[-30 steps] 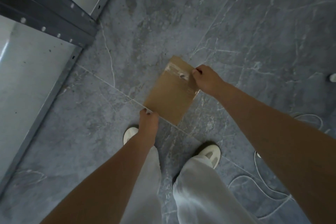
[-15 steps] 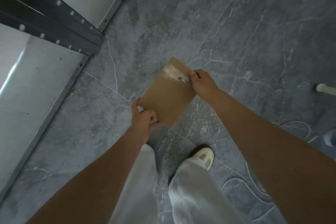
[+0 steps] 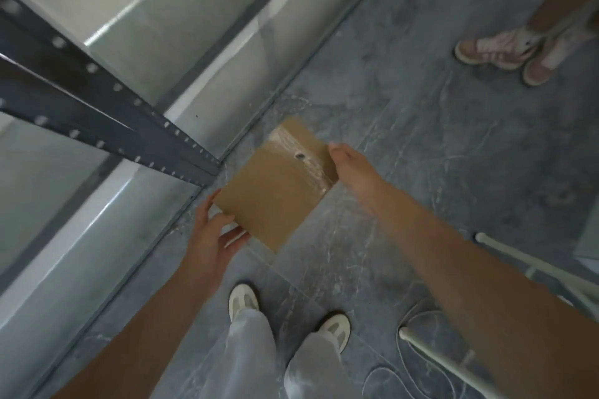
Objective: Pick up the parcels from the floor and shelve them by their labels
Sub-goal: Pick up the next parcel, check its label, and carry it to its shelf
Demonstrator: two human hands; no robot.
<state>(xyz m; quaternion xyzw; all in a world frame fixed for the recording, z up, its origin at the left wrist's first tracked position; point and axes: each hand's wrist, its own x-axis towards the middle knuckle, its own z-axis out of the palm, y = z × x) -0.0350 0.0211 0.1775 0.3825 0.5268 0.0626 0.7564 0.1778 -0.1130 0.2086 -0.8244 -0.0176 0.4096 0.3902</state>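
Note:
A flat brown cardboard parcel (image 3: pixel 275 191) with clear tape across its far end is held above the grey floor, just in front of the metal shelf. My left hand (image 3: pixel 212 233) holds its near-left corner, thumb along the edge and fingers underneath. My right hand (image 3: pixel 351 172) grips the parcel's right edge near the taped end. No label shows on the face turned toward me. The shelf's dark perforated post (image 3: pixel 129 129) slants across the left, with pale grey shelf boards (image 3: pixel 97 236) below and behind it.
Another person's feet in pink shoes (image 3: pixel 505 48) stand at the upper right. White stand legs (image 3: pixel 525 262) and a loose white cable (image 3: pixel 408 353) lie on the floor at the right. My own white shoes (image 3: pixel 243 301) are at the bottom centre.
The view has swung up toward the shelf. The parcel has moved with both hands closer to the shelf post, and my left hand has shifted under its corner. Another person's feet came into view.

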